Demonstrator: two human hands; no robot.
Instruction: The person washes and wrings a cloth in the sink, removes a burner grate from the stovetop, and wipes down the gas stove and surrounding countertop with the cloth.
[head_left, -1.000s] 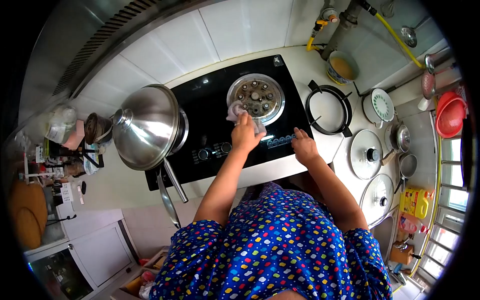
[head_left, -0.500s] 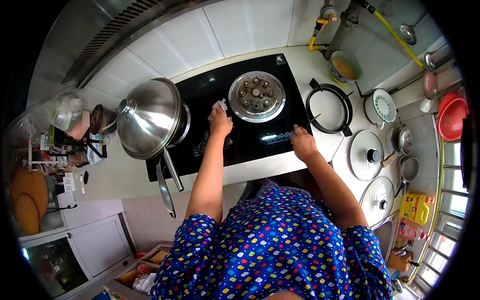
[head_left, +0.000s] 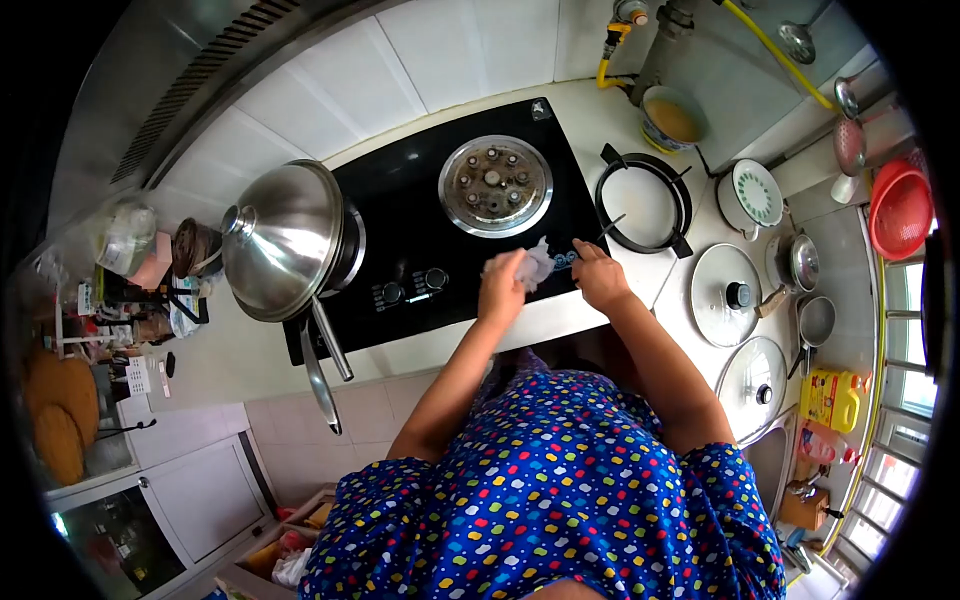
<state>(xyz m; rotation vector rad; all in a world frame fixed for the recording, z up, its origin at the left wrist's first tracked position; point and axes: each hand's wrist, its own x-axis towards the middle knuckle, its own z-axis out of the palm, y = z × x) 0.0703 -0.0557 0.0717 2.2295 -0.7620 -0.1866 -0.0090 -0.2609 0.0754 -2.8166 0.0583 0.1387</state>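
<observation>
My left hand (head_left: pixel 503 288) is closed on a crumpled white tissue (head_left: pixel 535 266) over the front right part of the black glass cooktop (head_left: pixel 410 190). My right hand (head_left: pixel 600 277) is beside it at the cooktop's front right edge, fingers curled. A thin dark stick-like tool (head_left: pixel 612 226) juts up from the right hand; its kind is unclear. Behind the hands lies the uncovered burner (head_left: pixel 495 187), brown-stained inside a silver ring. The left control knobs (head_left: pixel 435 280) show near the front; the tissue and hands partly hide the right-hand markings.
A lidded steel wok (head_left: pixel 285 240) covers the left burner, its handles reaching over the front edge. Right of the cooktop are a black pan support (head_left: pixel 643 203), glass lids (head_left: pixel 726 295), a bowl of brownish liquid (head_left: pixel 672 120) and a white enamel pot (head_left: pixel 755 195).
My left hand with the tissue has moved right and nearer, from the middle of the cooktop to beside my right hand. The left knobs are uncovered. The view has shifted slightly.
</observation>
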